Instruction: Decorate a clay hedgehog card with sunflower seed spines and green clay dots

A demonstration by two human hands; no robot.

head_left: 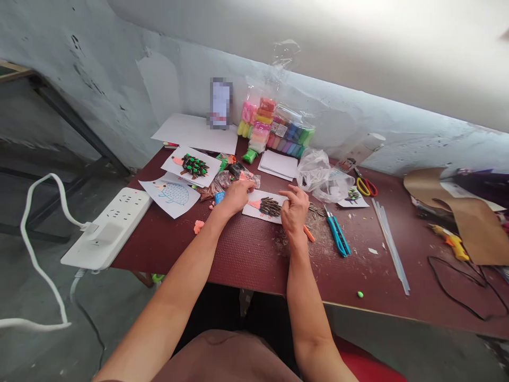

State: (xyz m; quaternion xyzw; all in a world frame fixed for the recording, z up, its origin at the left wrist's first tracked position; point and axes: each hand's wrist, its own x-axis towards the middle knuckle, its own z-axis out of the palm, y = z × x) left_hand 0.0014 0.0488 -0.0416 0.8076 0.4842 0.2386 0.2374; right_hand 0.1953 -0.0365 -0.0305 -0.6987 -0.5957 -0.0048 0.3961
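Head view, from the left: one white power strip (109,228) sits at the table's (238,260) left edge, then one blue hedgehog drawing (170,195) and, overlapping it, one green-spotted hedgehog card (212,164). Small clear bags (217,185) of clay, too jumbled to count, lie next, one showing brown contents. The left hand (237,195) has its fingertips at the upper left corner of one white card (274,194), which lies on the table between the two hands; whether they press or grip is unclear. The card's long axis runs sideways, and its one hedgehog figure (270,207), with dark spines, points its pink head left. Beyond, one clear package (284,137) holds many clay packs in pink, yellow, purple, blue and green. The right hand (295,209), apart from the left, is bent over the card's right end; whether its fingertips pinch anything cannot be told. One crumpled white bag (318,172), contents unclear, lies beyond it. Further right come one blue cutter (338,233), one pair of scissors (366,187), several translucent sticks (390,246) and one yellow glue gun (457,246).
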